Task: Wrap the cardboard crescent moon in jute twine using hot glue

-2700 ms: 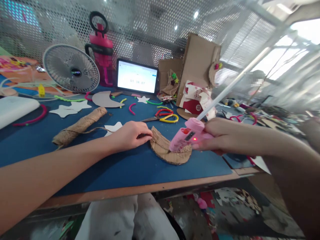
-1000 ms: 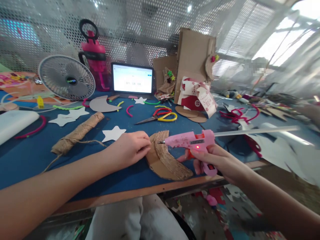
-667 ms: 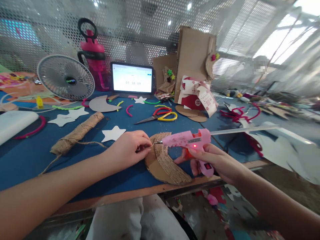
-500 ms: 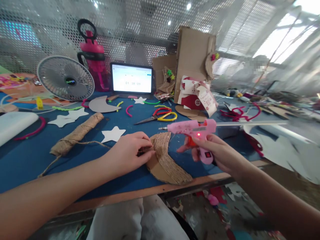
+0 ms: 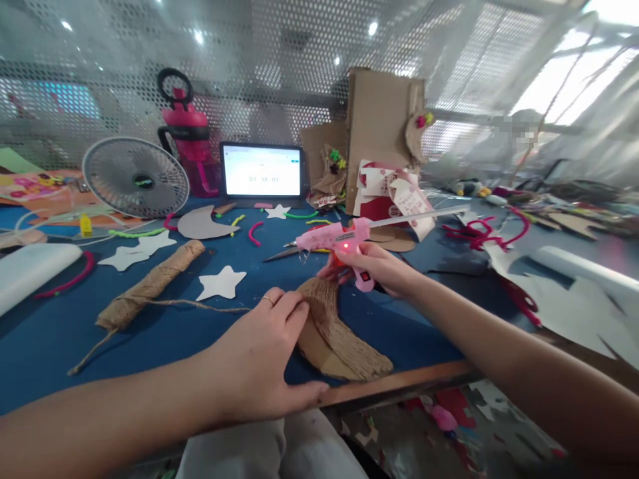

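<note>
From the head view, I have the left hand (image 5: 264,346) palm down, thumb spread from bent fingers that press 1 partly twine-covered crescent (image 5: 344,339) just to their right, probably steadying it, while the right hand (image 5: 382,265) wraps 1 pink glue gun (image 5: 322,237), likely raised to spare those fingers. Beyond the left hand lie 1 twine roll (image 5: 152,283), trailing 1 strand (image 5: 200,306) toward it, and 4 white stars (image 5: 222,283).

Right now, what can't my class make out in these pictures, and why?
In the head view:
String: whether it reaches the cardboard, hidden by the left hand.
Scissors: handles mostly hidden by the glue gun.
Tablet: smallest print, too tiny.
White block: cut off at the left.
</note>
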### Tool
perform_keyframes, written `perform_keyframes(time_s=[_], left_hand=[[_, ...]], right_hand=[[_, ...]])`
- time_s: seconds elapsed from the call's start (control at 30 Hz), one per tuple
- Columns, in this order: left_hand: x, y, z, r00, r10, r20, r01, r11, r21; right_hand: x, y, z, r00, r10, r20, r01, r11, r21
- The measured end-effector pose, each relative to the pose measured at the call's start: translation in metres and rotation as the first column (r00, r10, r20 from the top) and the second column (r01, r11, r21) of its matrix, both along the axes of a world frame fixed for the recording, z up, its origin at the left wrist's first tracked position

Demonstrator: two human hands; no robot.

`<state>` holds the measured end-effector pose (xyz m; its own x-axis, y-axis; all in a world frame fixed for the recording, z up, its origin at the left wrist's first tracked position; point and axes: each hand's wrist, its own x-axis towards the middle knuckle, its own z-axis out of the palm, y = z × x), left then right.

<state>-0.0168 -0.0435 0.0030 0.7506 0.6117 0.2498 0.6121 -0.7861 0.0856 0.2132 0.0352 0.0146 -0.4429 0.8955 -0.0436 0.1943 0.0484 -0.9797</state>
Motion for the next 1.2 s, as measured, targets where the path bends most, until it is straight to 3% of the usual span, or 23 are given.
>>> perform_keyframes(time_s=[0.27,0.43,0.53,0.6,0.77,1.0,1.2], left_hand=[[-0.002,0.025,0.002,0.993,-0.114,-0.011,0.114,0.993,-0.025],[-0.008,0.054,0.007,0.956,-0.286,-0.061,0.281,0.957,-0.076],[-0.011,0.066,0.01,0.936,-0.346,-0.068,0.337,0.934,-0.12],[-0.012,0.069,0.012,0.929,-0.366,-0.056,0.354,0.923,-0.148],[-0.011,0.068,0.014,0.931,-0.363,-0.037,0.351,0.92,-0.172],[-0.011,0.064,0.015,0.936,-0.351,0.024,0.349,0.918,-0.188],[-0.01,0.059,0.01,0.966,-0.236,0.106,0.256,0.936,-0.244]], right_hand=[[0.003,0.007,-0.01,1.0,-0.011,-0.014,0.012,0.999,0.04],[0.004,0.007,-0.009,0.993,-0.08,-0.086,0.088,0.992,0.091],[0.005,0.005,-0.009,0.988,-0.059,-0.141,0.068,0.996,0.059],[0.006,0.005,-0.011,0.996,-0.034,-0.088,0.042,0.995,0.095],[0.01,0.005,-0.015,0.997,-0.007,0.071,-0.008,0.977,0.215],[0.009,0.005,-0.017,0.988,-0.013,0.151,-0.026,0.968,0.251],[0.009,0.003,-0.017,0.981,-0.019,0.192,-0.036,0.959,0.28]])
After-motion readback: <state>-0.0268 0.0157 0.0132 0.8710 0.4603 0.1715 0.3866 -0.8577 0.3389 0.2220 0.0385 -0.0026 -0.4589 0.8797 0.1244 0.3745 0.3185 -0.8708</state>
